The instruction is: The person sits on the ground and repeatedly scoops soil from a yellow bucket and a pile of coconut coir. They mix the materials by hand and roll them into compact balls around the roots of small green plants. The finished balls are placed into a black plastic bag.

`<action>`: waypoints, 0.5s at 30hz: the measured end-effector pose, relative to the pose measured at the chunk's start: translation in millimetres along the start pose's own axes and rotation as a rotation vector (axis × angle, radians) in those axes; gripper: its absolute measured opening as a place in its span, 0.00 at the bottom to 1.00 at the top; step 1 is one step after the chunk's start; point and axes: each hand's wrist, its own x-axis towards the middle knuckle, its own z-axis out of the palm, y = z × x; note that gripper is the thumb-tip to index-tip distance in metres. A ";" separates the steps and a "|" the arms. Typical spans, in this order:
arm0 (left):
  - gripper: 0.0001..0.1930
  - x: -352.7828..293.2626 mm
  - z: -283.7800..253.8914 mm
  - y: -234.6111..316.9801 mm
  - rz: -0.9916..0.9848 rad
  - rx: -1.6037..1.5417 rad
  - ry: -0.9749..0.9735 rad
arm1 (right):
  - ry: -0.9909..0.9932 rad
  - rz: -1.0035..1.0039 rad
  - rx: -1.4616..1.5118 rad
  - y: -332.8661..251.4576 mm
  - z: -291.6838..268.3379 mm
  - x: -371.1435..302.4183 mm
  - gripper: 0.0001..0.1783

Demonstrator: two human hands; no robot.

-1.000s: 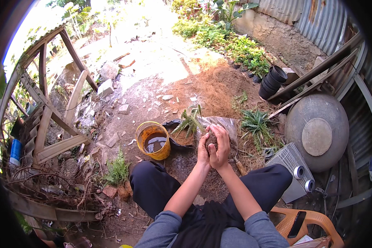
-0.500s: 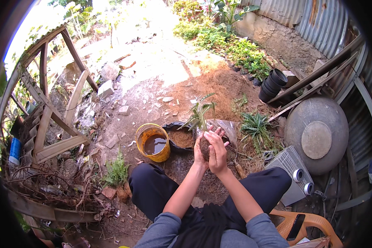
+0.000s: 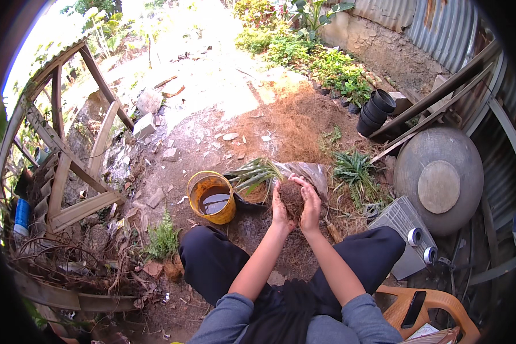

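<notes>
Between both palms I hold a plant with a round brown root ball (image 3: 292,198). Its long striped green leaves (image 3: 254,174) tip over to the left, above a black plastic bag (image 3: 249,204) with brown fibre in it. My left hand (image 3: 280,205) cups the ball's left side, and my right hand (image 3: 309,204) presses its right side. A clear plastic sheet (image 3: 315,174) lies on the ground just beyond my hands. To the left stands a yellow bucket (image 3: 224,213) of murky brown water.
Leafy green cuttings (image 3: 352,172) lie right of my hands. Farther right are a grey wire-grid object (image 3: 397,223) and a big round grey pot (image 3: 458,209). Stacked black pots (image 3: 375,112) stand beyond. A fern (image 3: 161,239) grows near my left knee, and wooden frames (image 3: 80,206) lean farther left.
The plant has tilted from upright to leaning left, exposing its root ball toward me. My right hand has shifted from across the front to the ball's right side.
</notes>
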 end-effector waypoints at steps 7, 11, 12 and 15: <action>0.26 3.4 -17.3 9.6 0.002 -0.283 -0.114 | -0.354 -0.475 -0.982 -56.9 19.0 0.6 0.23; 0.24 9.6 -29.8 1.5 0.158 -0.071 -0.169 | -0.409 -0.575 -1.218 -30.0 15.5 -5.1 0.27; 0.24 11.0 -33.1 2.5 0.132 -0.086 -0.136 | -0.407 -0.559 -1.185 -20.7 10.6 -6.5 0.28; 0.24 5.2 -15.2 7.4 0.053 -0.083 0.000 | -0.450 -0.461 -1.153 -16.5 -0.3 -4.3 0.32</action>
